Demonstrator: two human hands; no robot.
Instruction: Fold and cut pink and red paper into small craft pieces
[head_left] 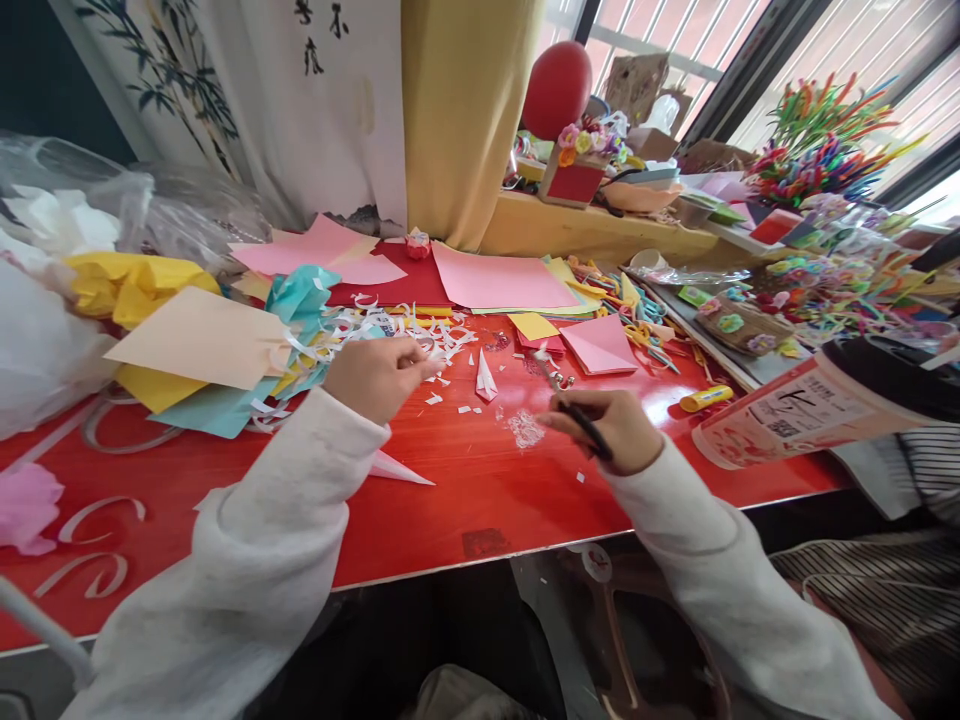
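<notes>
My left hand (381, 378) is closed in a pinch above a heap of curly white paper strips (360, 325); what is between the fingertips is too small to make out. My right hand (619, 425) grips a pair of scissors (589, 430) by the black handles, the blades pointing away from me. Between the hands lies a small folded white and pink paper cone (486, 378), with tiny white clippings about it. A pale pink pointed paper piece (401, 468) lies beneath my left wrist.
Pink sheets (502, 277) and a pink square (600, 345) lie farther back on the red table (465, 515). Coloured paper (202, 335) is piled at left. A large cup (817, 405) and a yellow glue stick (706, 399) are at right. A person in striped clothing (862, 580) sits there.
</notes>
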